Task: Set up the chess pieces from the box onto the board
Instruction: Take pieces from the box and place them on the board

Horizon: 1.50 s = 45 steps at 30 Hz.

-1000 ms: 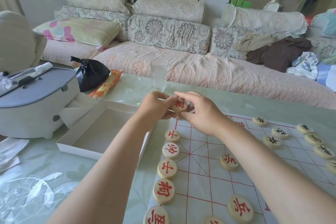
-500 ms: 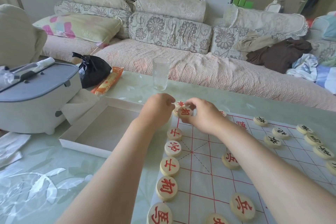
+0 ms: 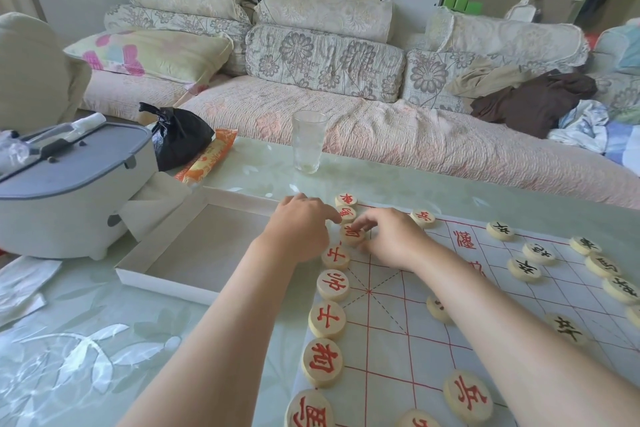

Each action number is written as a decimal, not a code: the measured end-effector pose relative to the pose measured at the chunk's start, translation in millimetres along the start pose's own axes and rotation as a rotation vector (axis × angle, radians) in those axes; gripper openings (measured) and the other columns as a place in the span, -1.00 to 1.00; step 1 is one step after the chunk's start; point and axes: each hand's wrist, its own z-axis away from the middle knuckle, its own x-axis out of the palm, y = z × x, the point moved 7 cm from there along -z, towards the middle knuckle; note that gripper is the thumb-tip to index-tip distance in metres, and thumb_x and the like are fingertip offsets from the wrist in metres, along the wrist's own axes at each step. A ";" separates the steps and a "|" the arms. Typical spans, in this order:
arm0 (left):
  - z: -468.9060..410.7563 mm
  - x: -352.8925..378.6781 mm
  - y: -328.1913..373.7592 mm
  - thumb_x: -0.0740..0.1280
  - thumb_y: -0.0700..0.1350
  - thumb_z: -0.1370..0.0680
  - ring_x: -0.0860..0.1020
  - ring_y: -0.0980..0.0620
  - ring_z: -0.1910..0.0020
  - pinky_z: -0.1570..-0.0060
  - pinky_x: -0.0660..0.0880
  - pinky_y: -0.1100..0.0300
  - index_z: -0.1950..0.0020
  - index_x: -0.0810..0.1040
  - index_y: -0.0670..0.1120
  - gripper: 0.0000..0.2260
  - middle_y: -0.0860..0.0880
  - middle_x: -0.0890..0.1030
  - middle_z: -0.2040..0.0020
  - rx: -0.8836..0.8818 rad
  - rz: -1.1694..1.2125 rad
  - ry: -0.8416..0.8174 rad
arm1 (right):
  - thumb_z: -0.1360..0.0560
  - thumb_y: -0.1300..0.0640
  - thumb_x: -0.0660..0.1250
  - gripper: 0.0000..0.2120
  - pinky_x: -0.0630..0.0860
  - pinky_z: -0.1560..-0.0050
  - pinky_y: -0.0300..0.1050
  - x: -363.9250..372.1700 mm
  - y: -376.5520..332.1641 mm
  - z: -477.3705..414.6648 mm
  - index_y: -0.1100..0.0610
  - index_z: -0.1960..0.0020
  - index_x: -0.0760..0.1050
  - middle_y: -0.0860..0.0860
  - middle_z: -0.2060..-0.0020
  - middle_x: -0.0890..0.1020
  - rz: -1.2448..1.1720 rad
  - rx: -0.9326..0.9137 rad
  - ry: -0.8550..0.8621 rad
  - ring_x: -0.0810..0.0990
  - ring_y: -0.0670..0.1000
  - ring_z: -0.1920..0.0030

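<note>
Right hand (image 3: pixel 391 239): the forefinger and thumb are drawn narrow on one red piece (image 3: pixel 351 234), pinching it at its rim. The piece lies flat on the board (image 3: pixel 398 340), on the board's left edge line, third from the far left corner.

Left hand (image 3: pixel 301 229): just left of that piece, knuckles up, with its fingers (image 3: pixel 332 217) curled under. The forefinger tip is at the rim of the neighbouring red piece (image 3: pixel 346 213), one place nearer the far corner. The palm side is hidden, so I cannot tell whether this hand holds anything.

A row of red pieces (image 3: pixel 327 319) runs down the board's left edge, all face up and each near the next. More red-marked discs sit further in on the board, one of them (image 3: pixel 467 395) at the near side.

Black pieces (image 3: pixel 524 269) are spread over the board's right part, well apart from the hands.

The box (image 3: pixel 162 282) is white and shallow, open side up, and lies just beside the board's left edge.

A clear glass (image 3: pixel 308 142) stands upright beyond the board's far left corner.

The counter (image 3: pixel 86 340) is pale green with a leaf pattern and carries the board and the box.
</note>
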 end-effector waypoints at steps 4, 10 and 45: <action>0.6 8.2 1.2 0.19 -0.19 -0.50 0.36 0.01 -0.27 -0.28 0.18 0.18 -0.22 0.54 0.23 -0.58 0.09 0.55 -0.26 0.019 -0.018 -0.053 | -0.43 -0.02 0.49 -0.81 0.47 0.04 -0.16 1.4 -3.0 -0.3 -0.18 -0.02 0.59 -0.20 -0.04 0.60 -0.017 -0.024 0.055 0.55 -0.08 -0.04; 0.6 5.1 0.7 0.17 -0.20 -0.49 0.30 0.02 -0.35 -0.44 -0.04 0.04 -0.27 0.49 0.26 -0.54 0.10 0.52 -0.31 0.007 -0.090 -0.032 | -0.46 0.06 0.47 -0.66 0.49 -0.13 -0.10 2.6 -10.6 1.9 -0.14 -0.20 0.53 -0.19 -0.12 0.60 -0.018 -0.048 0.013 0.55 -0.06 -0.14; -36.5 -12.0 -18.4 0.38 -0.11 -0.51 0.67 -0.04 0.19 0.05 0.58 0.02 0.10 0.59 -0.01 -0.99 -0.10 0.71 0.19 -0.290 0.968 0.114 | -0.35 -0.08 0.54 -0.66 0.49 0.00 -0.13 -53.7 -53.0 -44.2 0.03 -0.04 0.59 -0.05 0.09 0.61 0.030 -0.396 0.236 0.58 -0.04 0.07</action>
